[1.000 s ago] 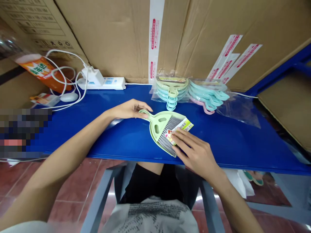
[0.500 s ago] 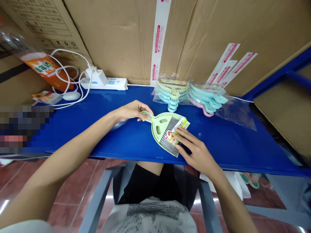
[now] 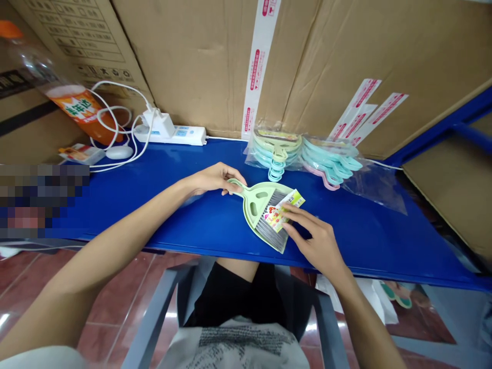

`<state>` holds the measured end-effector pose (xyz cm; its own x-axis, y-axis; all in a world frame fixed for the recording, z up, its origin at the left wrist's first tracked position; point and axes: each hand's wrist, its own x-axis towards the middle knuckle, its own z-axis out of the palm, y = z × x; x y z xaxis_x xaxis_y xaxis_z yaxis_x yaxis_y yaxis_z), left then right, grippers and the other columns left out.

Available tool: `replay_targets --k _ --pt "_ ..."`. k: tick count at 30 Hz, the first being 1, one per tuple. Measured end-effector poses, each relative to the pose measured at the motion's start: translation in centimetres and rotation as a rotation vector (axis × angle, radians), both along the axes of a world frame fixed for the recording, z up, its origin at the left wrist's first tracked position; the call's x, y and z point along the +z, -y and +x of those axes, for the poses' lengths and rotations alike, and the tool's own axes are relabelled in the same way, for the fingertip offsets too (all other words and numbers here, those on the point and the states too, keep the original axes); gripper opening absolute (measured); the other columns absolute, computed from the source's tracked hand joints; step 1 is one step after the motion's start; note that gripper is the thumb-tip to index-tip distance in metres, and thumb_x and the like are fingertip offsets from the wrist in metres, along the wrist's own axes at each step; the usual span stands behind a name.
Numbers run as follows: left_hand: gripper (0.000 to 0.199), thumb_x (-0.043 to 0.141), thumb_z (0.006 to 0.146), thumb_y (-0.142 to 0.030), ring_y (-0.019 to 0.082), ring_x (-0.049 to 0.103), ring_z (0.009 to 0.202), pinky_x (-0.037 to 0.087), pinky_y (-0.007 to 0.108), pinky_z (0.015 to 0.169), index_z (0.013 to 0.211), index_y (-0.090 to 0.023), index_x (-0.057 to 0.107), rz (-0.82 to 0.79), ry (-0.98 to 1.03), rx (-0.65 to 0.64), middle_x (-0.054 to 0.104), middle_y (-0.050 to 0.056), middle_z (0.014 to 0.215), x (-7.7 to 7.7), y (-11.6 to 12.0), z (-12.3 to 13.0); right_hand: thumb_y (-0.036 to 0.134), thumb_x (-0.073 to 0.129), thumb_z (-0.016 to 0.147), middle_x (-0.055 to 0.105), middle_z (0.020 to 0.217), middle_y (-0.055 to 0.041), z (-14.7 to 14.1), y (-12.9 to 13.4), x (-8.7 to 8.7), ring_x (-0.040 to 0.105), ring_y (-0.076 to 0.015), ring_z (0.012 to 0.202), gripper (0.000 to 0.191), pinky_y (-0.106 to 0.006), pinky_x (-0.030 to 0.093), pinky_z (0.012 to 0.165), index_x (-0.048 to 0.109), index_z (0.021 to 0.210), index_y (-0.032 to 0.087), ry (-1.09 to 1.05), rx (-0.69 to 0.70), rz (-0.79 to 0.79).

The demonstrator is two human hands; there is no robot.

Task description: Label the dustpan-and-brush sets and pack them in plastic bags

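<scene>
A light green dustpan (image 3: 248, 218) lies over the blue table with a matching hand brush nested in it; the brush's grey bristles (image 3: 272, 234) face up. My left hand (image 3: 220, 179) is closed around the paired handles at the left. Across the bristles sits a colourful printed label card (image 3: 273, 217), tilted up to the right. My right hand (image 3: 317, 238) has its fingertips and thumb at the card's right part, pinching it. Part of the card is hidden under those fingers.
Behind stand bagged stacks of dustpan sets, one green and blue (image 3: 277, 148), the other blue and pink (image 3: 330, 159). At the back left are a power strip (image 3: 188, 135) with white cables and an orange drink bottle (image 3: 82, 110). Cardboard boxes (image 3: 200, 61) wall the back.
The view has shifted slightly. My right fingers have drawn together at the card's right side, and more of the card shows. My left hand keeps its hold on the handles.
</scene>
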<state>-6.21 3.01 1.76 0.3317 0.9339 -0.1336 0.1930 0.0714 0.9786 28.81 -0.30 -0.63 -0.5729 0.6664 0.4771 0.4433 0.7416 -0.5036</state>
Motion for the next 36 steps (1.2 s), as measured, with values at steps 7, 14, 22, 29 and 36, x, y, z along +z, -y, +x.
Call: replay_targets --k 7,14,22,29,36 --pt "0.039 0.099 0.073 -0.034 0.013 0.065 0.068 0.047 0.021 0.053 0.104 -0.013 0.087 0.005 -0.01 -0.009 0.081 0.009 0.085 0.1 0.1 0.0 0.036 0.074 0.103 0.072 0.149 -0.0101 -0.7 -0.8 -0.6 0.07 -0.0341 0.139 0.034 -0.055 0.059 0.121 0.081 0.135 0.024 0.11 -0.152 0.001" --pt "0.039 0.099 0.073 -0.034 0.013 0.066 0.068 0.049 0.022 0.054 0.103 -0.012 0.087 0.004 -0.005 -0.008 0.081 0.01 0.086 0.0 0.0 0.0 0.028 0.071 0.105 0.082 0.13 -0.0064 -1.4 -0.3 0.5 0.08 -0.0307 0.122 0.021 -0.05 0.066 0.111 0.087 0.118 0.024 -0.025 -0.157 0.002" --pt "0.038 0.097 0.074 -0.033 0.013 0.066 0.068 0.051 0.021 0.054 0.104 -0.012 0.087 0.015 -0.007 -0.03 0.081 0.009 0.085 -0.3 -0.2 -0.1 0.026 0.067 0.109 0.065 0.158 -0.0099 -0.6 1.0 0.9 0.06 -0.0339 0.15 0.033 -0.054 0.054 0.126 0.079 0.139 0.022 0.152 0.174 0.027" --pt "0.041 0.098 0.073 -0.033 0.014 0.067 0.069 0.052 0.021 0.054 0.105 -0.012 0.086 0.013 0.001 -0.023 0.082 0.01 0.087 -0.3 -0.2 -0.1 0.012 0.06 0.108 0.051 0.172 -0.0078 -0.1 -0.1 0.5 0.047 -0.0373 0.16 0.042 -0.066 0.044 0.13 0.081 0.138 0.033 0.203 0.12 0.173" --pt "0.039 0.098 0.072 -0.032 0.013 0.067 0.068 0.053 0.021 0.053 0.104 -0.013 0.086 0.015 0.009 -0.018 0.082 0.01 0.089 -0.2 -0.2 0.0 0.01 0.058 0.108 0.062 0.162 -0.0101 0.9 0.0 -0.1 0.052 -0.0358 0.156 0.048 -0.068 0.048 0.127 0.073 0.148 0.032 0.238 0.189 0.205"
